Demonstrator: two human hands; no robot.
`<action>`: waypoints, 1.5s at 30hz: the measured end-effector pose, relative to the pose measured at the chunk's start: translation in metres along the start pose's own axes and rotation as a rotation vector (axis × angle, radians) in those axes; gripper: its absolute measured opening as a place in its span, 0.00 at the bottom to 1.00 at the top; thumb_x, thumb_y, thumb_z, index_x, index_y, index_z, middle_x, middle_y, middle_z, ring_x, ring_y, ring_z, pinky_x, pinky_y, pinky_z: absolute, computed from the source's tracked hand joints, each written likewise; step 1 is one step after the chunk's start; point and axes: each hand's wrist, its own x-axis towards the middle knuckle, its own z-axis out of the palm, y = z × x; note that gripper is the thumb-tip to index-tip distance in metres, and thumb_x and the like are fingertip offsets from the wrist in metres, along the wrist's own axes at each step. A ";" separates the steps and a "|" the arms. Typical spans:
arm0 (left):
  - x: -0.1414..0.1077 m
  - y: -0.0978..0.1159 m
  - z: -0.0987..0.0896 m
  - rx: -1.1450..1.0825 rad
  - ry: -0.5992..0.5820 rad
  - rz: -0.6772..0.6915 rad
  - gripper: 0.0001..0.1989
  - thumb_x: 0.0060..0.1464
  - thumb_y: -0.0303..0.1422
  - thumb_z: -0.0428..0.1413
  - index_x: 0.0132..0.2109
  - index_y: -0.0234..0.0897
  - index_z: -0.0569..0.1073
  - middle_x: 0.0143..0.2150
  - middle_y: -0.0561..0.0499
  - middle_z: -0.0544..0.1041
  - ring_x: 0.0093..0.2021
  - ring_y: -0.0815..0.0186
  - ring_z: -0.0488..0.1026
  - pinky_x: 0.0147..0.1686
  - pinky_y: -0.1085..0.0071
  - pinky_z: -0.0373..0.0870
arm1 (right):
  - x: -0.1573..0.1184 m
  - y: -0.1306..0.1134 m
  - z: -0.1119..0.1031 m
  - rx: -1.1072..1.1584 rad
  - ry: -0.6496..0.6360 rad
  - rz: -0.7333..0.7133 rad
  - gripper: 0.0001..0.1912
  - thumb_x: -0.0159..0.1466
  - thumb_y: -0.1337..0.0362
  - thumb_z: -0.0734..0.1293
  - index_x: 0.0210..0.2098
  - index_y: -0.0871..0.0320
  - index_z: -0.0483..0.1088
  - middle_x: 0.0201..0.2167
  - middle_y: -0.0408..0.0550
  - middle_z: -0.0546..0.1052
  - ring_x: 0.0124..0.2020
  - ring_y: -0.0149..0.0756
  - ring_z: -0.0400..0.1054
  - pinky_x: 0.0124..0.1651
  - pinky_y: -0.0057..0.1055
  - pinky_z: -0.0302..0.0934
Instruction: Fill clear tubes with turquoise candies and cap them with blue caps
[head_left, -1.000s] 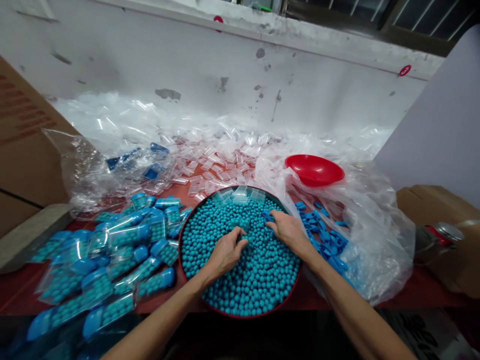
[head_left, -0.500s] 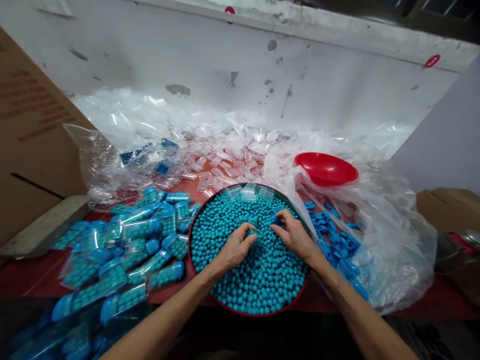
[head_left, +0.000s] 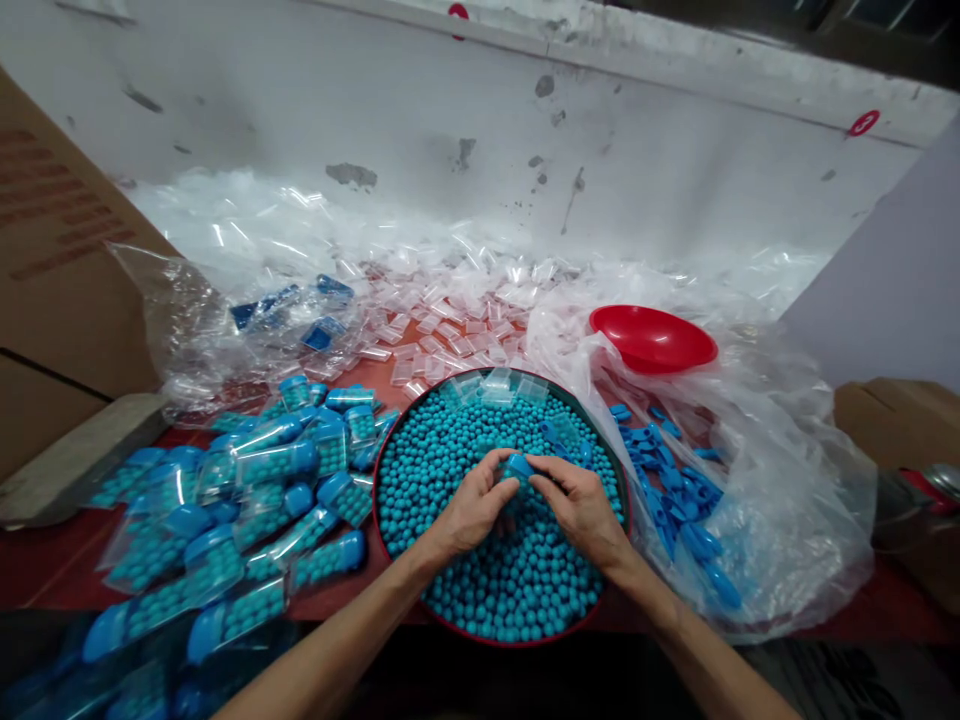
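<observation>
Probably light, stiff and a little slick, the blue cap [head_left: 519,466] sits above the beads [head_left: 517,600], pinched by your left hand [head_left: 474,503] and right hand [head_left: 589,508], so hold its sides gently (what lies beneath is hidden).

reads "3" in white on the round red sticker [head_left: 863,123] on the off-white painted wall ledge [head_left: 675,75]. cannot be made out on the leftward red sticker [head_left: 458,20], in reddish print on the brown cardboard box [head_left: 71,290], or in dark marks on the pale flat surface [head_left: 802,672] at lower right.
</observation>
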 end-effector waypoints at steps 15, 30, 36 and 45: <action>-0.012 0.013 0.023 -0.108 0.183 -0.043 0.15 0.48 0.31 0.50 0.45 0.37 0.59 0.21 0.61 0.60 0.13 0.80 0.56 0.11 0.83 0.52 | -0.015 -0.007 0.005 -0.086 -0.027 -0.175 0.16 0.60 0.70 0.55 0.46 0.57 0.66 0.44 0.50 0.71 0.48 0.36 0.64 0.51 0.36 0.59; -0.023 0.016 0.011 0.023 -0.024 -0.040 0.22 0.50 0.32 0.49 0.53 0.42 0.53 0.29 0.57 0.64 0.16 0.80 0.58 0.14 0.82 0.56 | -0.005 -0.019 -0.006 0.274 0.067 0.238 0.09 0.54 0.61 0.64 0.33 0.59 0.67 0.26 0.44 0.72 0.25 0.32 0.67 0.31 0.31 0.65; -0.024 0.025 0.014 -0.095 0.009 -0.017 0.25 0.50 0.34 0.49 0.55 0.41 0.53 0.31 0.54 0.65 0.21 0.77 0.58 0.20 0.80 0.59 | -0.022 -0.022 0.000 -0.125 -0.170 -0.047 0.41 0.48 0.55 0.69 0.56 0.59 0.51 0.53 0.57 0.62 0.51 0.45 0.59 0.49 0.40 0.58; -0.024 0.021 0.017 -0.109 0.066 0.057 0.16 0.47 0.35 0.52 0.44 0.36 0.60 0.31 0.54 0.65 0.30 0.71 0.63 0.33 0.75 0.62 | -0.029 -0.021 0.023 -0.233 -0.031 -0.103 0.37 0.48 0.61 0.68 0.54 0.59 0.50 0.42 0.54 0.68 0.41 0.43 0.67 0.39 0.37 0.64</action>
